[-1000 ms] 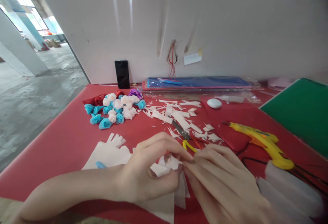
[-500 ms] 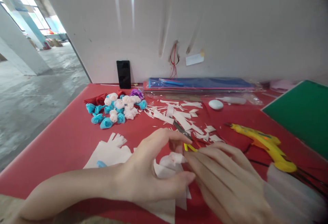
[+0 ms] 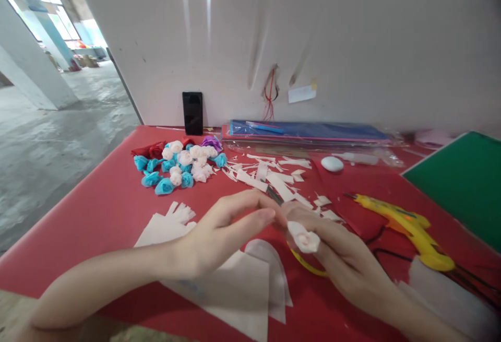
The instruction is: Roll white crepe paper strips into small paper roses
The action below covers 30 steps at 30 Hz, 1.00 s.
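A small pale paper rose [image 3: 306, 240] is pinched in my right hand [image 3: 348, 261], its rolled centre turned toward me. My left hand [image 3: 230, 230] reaches in from the left, thumb and fingers stretched out, fingertips close beside the rose; whether they touch it I cannot tell. Below my hands lie white paper sheets [image 3: 235, 292] and rounded, translucent petal pieces [image 3: 274, 266]. A yellow loop [image 3: 307, 264] shows under my right hand, and a dark metal blade [image 3: 275, 195] sticks out beyond it; they look like scissors, mostly hidden.
Blue, pale, red and purple paper roses [image 3: 178, 164] are heaped at back left near a black phone [image 3: 193, 114]. White paper scraps [image 3: 279, 175] litter the middle. A yellow glue gun [image 3: 407, 227] with dark cords lies right, near a white oval object [image 3: 332, 164] and green board [image 3: 462, 180].
My right hand has turned over and now shows the rose upright in its fingers. My left thumb has lifted up and away from it. The view has shifted slightly.
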Each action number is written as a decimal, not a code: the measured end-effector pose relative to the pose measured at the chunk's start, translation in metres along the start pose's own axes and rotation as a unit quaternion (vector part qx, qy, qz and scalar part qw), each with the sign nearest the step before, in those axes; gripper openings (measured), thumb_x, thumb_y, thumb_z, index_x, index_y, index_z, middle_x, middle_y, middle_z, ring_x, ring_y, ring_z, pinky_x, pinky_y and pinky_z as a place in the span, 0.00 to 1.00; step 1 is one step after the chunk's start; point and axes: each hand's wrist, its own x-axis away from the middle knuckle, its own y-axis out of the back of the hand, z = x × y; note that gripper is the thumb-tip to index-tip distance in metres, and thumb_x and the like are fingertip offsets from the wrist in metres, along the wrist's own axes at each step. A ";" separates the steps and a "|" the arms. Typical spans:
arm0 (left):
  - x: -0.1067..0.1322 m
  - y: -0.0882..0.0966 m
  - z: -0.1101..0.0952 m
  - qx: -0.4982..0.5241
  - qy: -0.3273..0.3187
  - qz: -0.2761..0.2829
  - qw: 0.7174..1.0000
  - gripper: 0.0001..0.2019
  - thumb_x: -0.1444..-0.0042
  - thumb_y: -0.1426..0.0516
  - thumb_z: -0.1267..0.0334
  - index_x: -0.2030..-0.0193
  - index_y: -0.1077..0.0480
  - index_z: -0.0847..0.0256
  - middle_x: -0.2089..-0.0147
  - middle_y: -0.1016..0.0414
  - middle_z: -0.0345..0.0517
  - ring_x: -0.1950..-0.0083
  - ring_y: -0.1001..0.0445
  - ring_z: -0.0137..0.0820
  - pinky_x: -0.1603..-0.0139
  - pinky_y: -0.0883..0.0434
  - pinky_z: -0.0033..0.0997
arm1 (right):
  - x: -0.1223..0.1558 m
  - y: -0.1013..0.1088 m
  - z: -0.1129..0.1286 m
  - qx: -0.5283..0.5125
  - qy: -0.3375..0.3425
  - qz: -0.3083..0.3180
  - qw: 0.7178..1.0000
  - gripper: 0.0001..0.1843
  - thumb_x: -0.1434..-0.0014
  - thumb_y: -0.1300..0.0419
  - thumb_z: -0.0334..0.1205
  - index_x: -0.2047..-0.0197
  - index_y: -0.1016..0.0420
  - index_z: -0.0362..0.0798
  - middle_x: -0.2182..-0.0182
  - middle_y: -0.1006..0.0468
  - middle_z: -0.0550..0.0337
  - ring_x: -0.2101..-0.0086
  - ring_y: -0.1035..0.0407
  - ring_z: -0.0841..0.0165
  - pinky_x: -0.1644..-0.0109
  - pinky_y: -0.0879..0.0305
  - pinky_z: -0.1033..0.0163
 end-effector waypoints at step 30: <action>0.010 -0.016 -0.007 -0.102 -0.027 0.051 0.993 0.07 0.46 0.51 0.72 0.74 0.39 0.65 0.74 0.40 0.37 0.69 0.39 0.23 0.57 0.42 0.25 | 0.010 -0.005 -0.018 -0.405 -0.117 0.213 0.881 0.17 0.41 0.49 0.46 0.78 0.37 0.49 0.71 0.32 0.65 0.68 0.37 0.73 0.66 0.42 0.69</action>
